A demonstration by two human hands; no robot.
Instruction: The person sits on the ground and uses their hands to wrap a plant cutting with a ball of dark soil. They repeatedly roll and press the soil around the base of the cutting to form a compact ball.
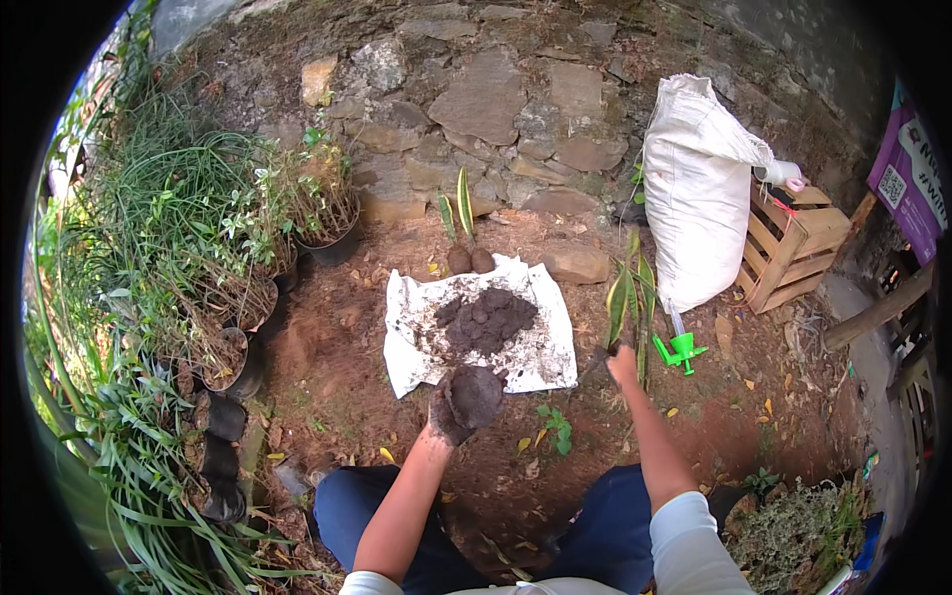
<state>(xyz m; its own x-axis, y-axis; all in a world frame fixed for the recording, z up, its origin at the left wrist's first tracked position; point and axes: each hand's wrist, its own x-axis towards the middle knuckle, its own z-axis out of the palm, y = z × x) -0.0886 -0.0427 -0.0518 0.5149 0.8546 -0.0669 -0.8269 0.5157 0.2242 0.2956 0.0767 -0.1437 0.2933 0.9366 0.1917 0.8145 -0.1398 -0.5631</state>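
Note:
My left hand (446, 416), coated in dark soil, cups a bowl-shaped lump of moist soil (478, 396) at the near edge of a white sack sheet (407, 327). A heap of dark soil (491, 320) lies on that sheet. Just beyond its far edge stand two soil balls (471, 260), each with an upright snake plant leaf (465, 204). My right hand (622, 366) reaches out to the right, at several cut snake plant leaves (625, 301) on the ground. Its fingers are dark and partly hidden, so whether they grip a leaf is unclear.
A green-topped spray bottle (680, 349) lies right of my right hand. Beyond it stand a full white woven sack (699, 193) and a wooden crate (796, 249). Potted plants (327, 230) line the left side. A stone wall (483, 97) closes the far side. A small seedling (555, 430) grows before me.

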